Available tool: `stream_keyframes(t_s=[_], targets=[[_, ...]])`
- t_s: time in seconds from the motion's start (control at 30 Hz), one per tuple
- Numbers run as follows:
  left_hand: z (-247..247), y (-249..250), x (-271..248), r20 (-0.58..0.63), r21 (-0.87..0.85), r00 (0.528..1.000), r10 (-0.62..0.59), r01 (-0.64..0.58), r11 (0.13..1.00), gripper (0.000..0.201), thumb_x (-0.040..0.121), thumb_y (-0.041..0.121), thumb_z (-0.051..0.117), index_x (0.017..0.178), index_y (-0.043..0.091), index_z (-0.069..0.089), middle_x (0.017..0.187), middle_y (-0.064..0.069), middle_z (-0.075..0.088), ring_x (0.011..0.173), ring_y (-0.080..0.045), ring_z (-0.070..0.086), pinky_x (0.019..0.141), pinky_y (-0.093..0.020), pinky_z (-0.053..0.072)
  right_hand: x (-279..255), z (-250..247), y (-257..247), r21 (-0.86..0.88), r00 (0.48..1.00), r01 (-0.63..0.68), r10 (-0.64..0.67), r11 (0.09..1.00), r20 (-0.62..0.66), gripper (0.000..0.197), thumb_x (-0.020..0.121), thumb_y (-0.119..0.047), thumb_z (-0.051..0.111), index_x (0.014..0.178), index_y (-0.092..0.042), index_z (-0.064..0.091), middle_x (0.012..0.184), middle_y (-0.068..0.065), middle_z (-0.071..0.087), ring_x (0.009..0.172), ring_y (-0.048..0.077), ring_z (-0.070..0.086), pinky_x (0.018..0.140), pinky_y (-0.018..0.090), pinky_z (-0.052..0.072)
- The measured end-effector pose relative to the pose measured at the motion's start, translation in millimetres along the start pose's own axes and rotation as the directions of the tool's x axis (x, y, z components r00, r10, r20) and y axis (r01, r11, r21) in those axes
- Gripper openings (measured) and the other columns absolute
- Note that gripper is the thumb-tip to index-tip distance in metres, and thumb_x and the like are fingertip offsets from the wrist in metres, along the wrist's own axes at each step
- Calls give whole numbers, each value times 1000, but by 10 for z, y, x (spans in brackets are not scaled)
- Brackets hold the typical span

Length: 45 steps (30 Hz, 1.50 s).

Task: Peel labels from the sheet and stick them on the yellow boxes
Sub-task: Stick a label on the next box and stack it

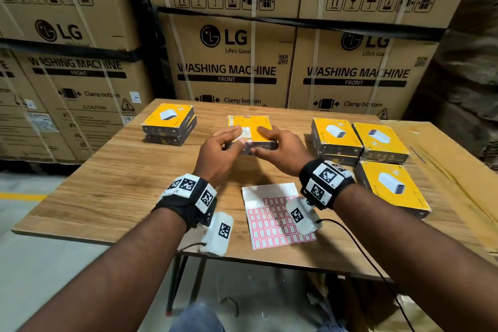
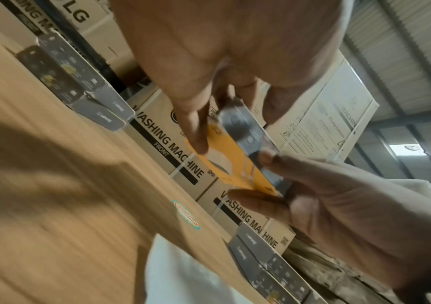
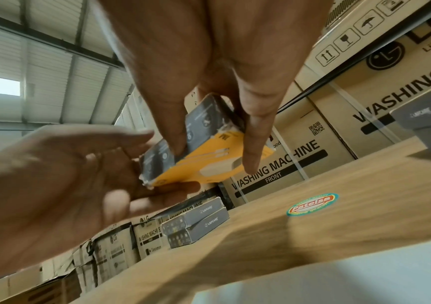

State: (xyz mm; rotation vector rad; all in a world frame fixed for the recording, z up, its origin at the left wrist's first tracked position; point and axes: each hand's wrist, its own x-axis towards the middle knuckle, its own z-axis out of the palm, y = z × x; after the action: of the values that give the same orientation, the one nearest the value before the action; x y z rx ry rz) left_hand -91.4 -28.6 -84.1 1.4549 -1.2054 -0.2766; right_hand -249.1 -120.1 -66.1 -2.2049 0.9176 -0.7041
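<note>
Left hand and right hand both grip one yellow box at frame centre, lifted off table, likely to steady it for label. Label sheet lies low centre, near wrists, within reach. Other boxes wait in pair upper left and in group at right.

Left wrist view: left thumb under yellow face, fingers on grey edge; box tilted.

Right wrist view: right fingers curl round box from above, left palm supports below. Peeled label not visible.
</note>
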Motion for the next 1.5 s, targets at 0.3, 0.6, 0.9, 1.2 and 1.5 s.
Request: stream_keyframes(t_s=[0.3, 0.6, 0.9, 1.2, 1.5], targets=[[69, 40, 96, -189, -16, 980, -60, 57, 998, 23, 85, 11, 72, 108, 9, 74, 120, -1, 67, 113, -7, 58, 82, 5, 36, -26, 81, -63, 18, 998, 48, -48, 999, -35, 68, 80, -26, 80, 142, -18, 51, 150, 4, 44, 122, 16, 58, 102, 22, 45], [35, 80, 37, -82, -123, 990, -119, 108, 987, 38, 89, -4, 45, 110, 13, 73, 124, 4, 65, 116, -2, 55, 107, -36, 44, -67, 4, 34, -42, 994, 34, -38, 999, -105, 84, 73, -30, 86, 143, -18, 43, 141, 3, 53, 121, 19, 54, 89, 19, 40], [54, 48, -109, 57, -66, 998, 38, -34, 997, 56, 75, -9, 68, 121, 22, 62, 123, 10, 62, 108, -16, 66, 90, -33, 57, -14, -128, 247, -60, 953, 148, -159, 987, -258, 48, 77, -6, 80, 121, -16, 63, 114, 3, 70, 83, 10, 68, 74, 10, 51], [177, 209, -3, 59, 77, 997, -58, 53, 996, 52, 91, 35, 65, 139, 29, 46, 119, 9, 62, 92, -8, 61, 88, -35, 54, -31, -433, 342, 218, 973, 54, -2, 974, -232, 25, 90, -28, 69, 112, -17, 68, 101, -6, 70, 94, 14, 65, 80, 33, 55], [621, 346, -169, 469, -54, 809, -355, 427, 902, 52, 93, 27, 65, 137, 24, 37, 99, -11, 70, 78, -25, 70, 63, -35, 57, -333, -794, 571, 389, 916, -244, 342, 888, -207, 42, 91, -43, 65, 117, -14, 51, 98, 7, 65, 78, 19, 64, 63, 32, 52]])
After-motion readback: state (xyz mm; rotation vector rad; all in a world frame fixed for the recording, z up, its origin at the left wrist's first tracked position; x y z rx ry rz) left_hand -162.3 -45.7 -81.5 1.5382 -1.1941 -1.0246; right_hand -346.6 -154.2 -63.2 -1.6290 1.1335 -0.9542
